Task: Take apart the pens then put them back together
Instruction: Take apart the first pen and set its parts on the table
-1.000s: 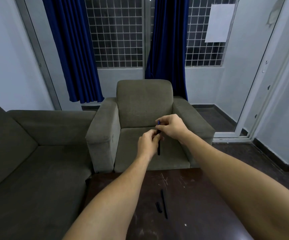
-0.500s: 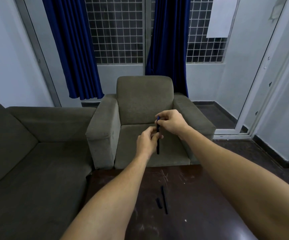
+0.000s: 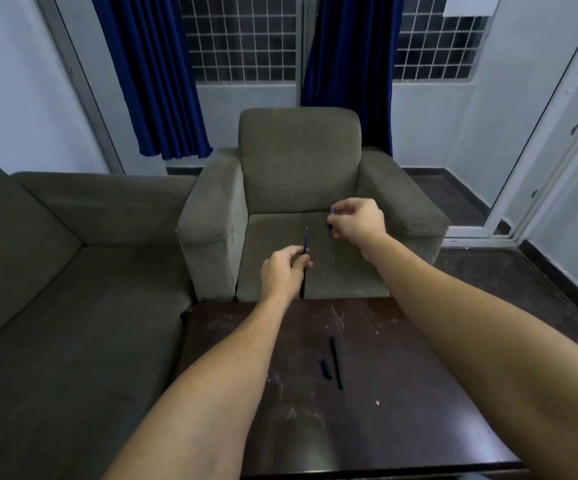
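Observation:
My left hand (image 3: 282,271) pinches a dark pen body (image 3: 304,261) upright, with the thin blue refill tip sticking out above the fingers. My right hand (image 3: 356,221) is up and to the right of it, holding a small blue pen piece (image 3: 331,220) between curled fingers. The two hands are apart, above the far edge of the table. On the dark wooden table (image 3: 401,393) lie a second dark pen (image 3: 336,362) and, just left of it, a short dark cap (image 3: 325,368).
A grey armchair (image 3: 298,168) stands right behind the table. A grey sofa (image 3: 55,289) runs along the left. Blue curtains (image 3: 155,74) and grilled windows fill the back wall; a white door frame stands at right.
The hands were together on one pen; now they have pulled apart. The right hand went up and right with a small blue piece, and the left keeps the body with its refill exposed.

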